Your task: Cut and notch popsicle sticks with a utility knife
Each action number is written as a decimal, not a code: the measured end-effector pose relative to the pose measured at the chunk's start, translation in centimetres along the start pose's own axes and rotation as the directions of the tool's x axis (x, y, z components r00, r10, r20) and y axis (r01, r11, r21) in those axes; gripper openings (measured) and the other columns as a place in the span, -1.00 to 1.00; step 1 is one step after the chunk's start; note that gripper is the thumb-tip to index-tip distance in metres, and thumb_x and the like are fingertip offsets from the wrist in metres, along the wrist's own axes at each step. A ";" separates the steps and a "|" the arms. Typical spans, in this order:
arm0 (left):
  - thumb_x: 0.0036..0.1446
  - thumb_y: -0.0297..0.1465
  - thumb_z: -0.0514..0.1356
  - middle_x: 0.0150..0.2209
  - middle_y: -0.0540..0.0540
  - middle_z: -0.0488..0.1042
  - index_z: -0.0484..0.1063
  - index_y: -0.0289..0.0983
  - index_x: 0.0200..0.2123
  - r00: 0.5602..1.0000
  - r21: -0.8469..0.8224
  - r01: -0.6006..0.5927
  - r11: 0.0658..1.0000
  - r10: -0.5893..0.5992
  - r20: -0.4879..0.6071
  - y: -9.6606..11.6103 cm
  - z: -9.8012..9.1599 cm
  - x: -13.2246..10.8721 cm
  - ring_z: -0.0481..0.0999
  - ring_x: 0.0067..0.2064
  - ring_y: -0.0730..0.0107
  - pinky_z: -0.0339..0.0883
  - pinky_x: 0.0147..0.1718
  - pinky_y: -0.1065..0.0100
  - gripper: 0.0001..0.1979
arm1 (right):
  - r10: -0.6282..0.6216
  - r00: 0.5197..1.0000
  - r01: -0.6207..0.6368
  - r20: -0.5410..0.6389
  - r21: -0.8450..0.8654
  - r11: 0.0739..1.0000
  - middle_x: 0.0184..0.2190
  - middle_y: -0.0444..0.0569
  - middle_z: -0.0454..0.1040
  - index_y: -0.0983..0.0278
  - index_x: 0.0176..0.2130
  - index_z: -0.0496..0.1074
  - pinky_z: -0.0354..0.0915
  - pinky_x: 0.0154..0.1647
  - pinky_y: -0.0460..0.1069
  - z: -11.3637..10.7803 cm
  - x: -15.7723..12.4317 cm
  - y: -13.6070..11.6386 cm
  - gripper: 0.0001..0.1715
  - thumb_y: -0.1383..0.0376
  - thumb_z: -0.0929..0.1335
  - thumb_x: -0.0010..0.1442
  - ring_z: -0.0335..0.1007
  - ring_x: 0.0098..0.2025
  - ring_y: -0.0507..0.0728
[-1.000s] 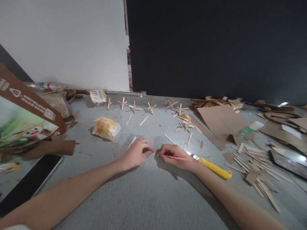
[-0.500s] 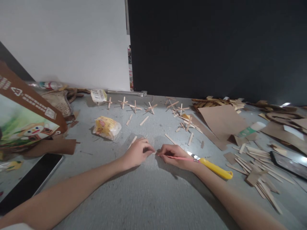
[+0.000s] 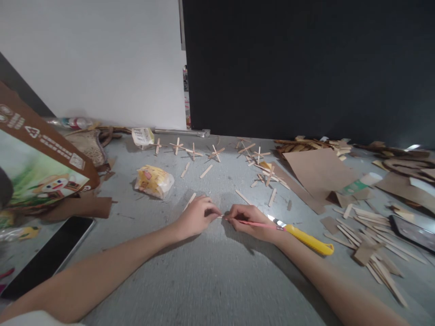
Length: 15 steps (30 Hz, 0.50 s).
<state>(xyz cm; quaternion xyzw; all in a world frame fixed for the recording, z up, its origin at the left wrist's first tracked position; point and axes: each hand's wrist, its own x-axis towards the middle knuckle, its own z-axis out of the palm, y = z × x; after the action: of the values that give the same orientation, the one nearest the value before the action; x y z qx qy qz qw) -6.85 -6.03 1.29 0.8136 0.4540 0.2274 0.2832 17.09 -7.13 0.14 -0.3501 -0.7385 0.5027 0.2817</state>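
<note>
My left hand (image 3: 195, 216) pinches the end of a short wooden stick piece (image 3: 220, 216) low over the grey table. Held like a pencil in my right hand (image 3: 249, 221) is a thin pink pen-like tool (image 3: 260, 224). Its tip meets or nearly touches the piece; my fingers hide the exact contact. A yellow utility knife (image 3: 309, 240) with its blade out lies just right of my right hand. One loose popsicle stick (image 3: 189, 201) lies behind my left hand, another stick (image 3: 242, 196) behind the right.
Small crossed-stick figures (image 3: 193, 151) stand along the back. A yellow-patterned packet (image 3: 154, 181) sits left of centre. Phones lie at left (image 3: 47, 258) and right (image 3: 413, 233). Loose sticks (image 3: 384, 271), cardboard (image 3: 316, 172) and a glue stick (image 3: 362, 183) cover the right; a printed bag (image 3: 44, 167) stands left.
The whole scene has shifted slightly right in the view. Both hands keep the same grips, with hardly any movement.
</note>
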 end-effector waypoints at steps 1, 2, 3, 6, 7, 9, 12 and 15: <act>0.26 -0.50 0.32 -0.31 -0.07 0.57 0.70 -0.18 -0.28 1.000 0.000 0.002 1.000 -0.002 -0.001 0.0 0.0 0.0 0.52 -0.18 0.26 0.35 -0.10 0.25 -0.86 | -0.014 1.000 0.014 0.008 0.001 1.000 -0.44 -0.13 0.47 0.24 -0.30 0.48 0.18 -0.46 -0.10 0.0 0.0 -0.1 -0.83 0.19 0.41 0.28 0.27 -0.46 0.00; 0.25 -0.50 0.32 -0.31 -0.06 0.56 0.70 -0.19 -0.28 1.000 0.001 0.005 1.000 -0.005 -0.001 0.1 -0.1 0.0 0.51 -0.18 0.26 0.35 -0.10 0.25 -0.86 | -0.022 1.000 0.022 0.011 0.000 1.000 -0.43 -0.13 0.47 0.24 -0.29 0.49 0.18 -0.45 -0.10 0.0 0.0 -0.1 -0.83 0.19 0.41 0.29 0.27 -0.45 0.00; 0.25 -0.51 0.33 -0.31 -0.06 0.56 0.70 -0.19 -0.28 1.000 0.001 0.007 1.000 -0.007 -0.001 0.1 -0.1 0.0 0.51 -0.18 0.26 0.35 -0.10 0.25 -0.86 | -0.023 1.000 0.023 0.004 0.000 1.000 -0.44 -0.14 0.46 0.24 -0.28 0.49 0.18 -0.45 -0.10 0.0 0.0 -0.2 -0.84 0.20 0.41 0.29 0.26 -0.46 0.00; 0.25 -0.51 0.33 -0.33 -0.06 0.55 0.70 -0.19 -0.28 1.000 -0.002 0.006 1.000 -0.006 -0.005 0.0 -0.1 0.0 0.51 -0.18 0.26 0.34 -0.10 0.25 -0.86 | -0.003 1.000 0.003 -0.024 -0.004 1.000 -0.48 -0.18 0.43 0.24 -0.29 0.49 0.17 -0.47 -0.10 0.0 0.0 -0.2 -0.84 0.19 0.40 0.29 0.24 -0.48 -0.01; 0.25 -0.51 0.33 -0.33 -0.06 0.54 0.70 -0.19 -0.28 1.000 -0.006 0.003 1.000 -0.003 -0.008 0.0 -0.1 0.0 0.51 -0.18 0.26 0.34 -0.10 0.25 -0.86 | -0.004 1.000 0.004 -0.018 -0.011 1.000 -0.46 -0.16 0.45 0.24 -0.29 0.50 0.18 -0.46 -0.10 0.0 0.0 -0.2 -0.83 0.19 0.40 0.28 0.25 -0.48 -0.01; 0.26 -0.50 0.33 -0.33 -0.06 0.54 0.70 -0.19 -0.29 1.000 -0.015 -0.004 1.000 0.004 -0.015 -0.1 0.0 0.0 0.51 -0.18 0.26 0.35 -0.09 0.25 -0.86 | -0.009 1.000 0.009 -0.004 -0.025 1.000 -0.43 -0.13 0.48 0.24 -0.30 0.50 0.20 -0.45 -0.10 0.0 0.0 -0.2 -0.81 0.18 0.41 0.28 0.27 -0.46 0.00; 0.27 -0.49 0.32 -0.33 -0.06 0.55 0.70 -0.18 -0.29 1.000 -0.023 -0.015 1.000 0.015 -0.016 -0.1 0.1 0.0 0.50 -0.18 0.26 0.35 -0.08 0.23 -0.86 | 0.017 1.000 -0.017 -0.023 -0.029 0.999 -0.46 -0.13 0.46 0.25 -0.28 0.50 0.18 -0.47 -0.10 0.0 0.0 -0.2 -0.78 0.15 0.40 0.30 0.24 -0.47 0.00; 0.27 -0.49 0.32 -0.33 -0.07 0.55 0.70 -0.18 -0.28 1.000 -0.019 -0.017 1.000 0.017 -0.012 -0.2 0.1 0.0 0.50 -0.17 0.26 0.35 -0.07 0.22 -0.85 | 0.006 1.000 -0.006 -0.019 -0.038 0.999 -0.47 -0.15 0.44 0.24 -0.29 0.49 0.16 -0.48 -0.10 0.1 0.0 -0.1 -0.79 0.15 0.40 0.29 0.20 -0.48 0.00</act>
<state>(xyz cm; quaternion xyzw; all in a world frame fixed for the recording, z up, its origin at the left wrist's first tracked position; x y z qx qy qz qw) -6.88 -6.00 1.07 0.8133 0.4465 0.2390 0.2864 17.01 -7.21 0.25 -0.3624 -0.7440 0.4862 0.2806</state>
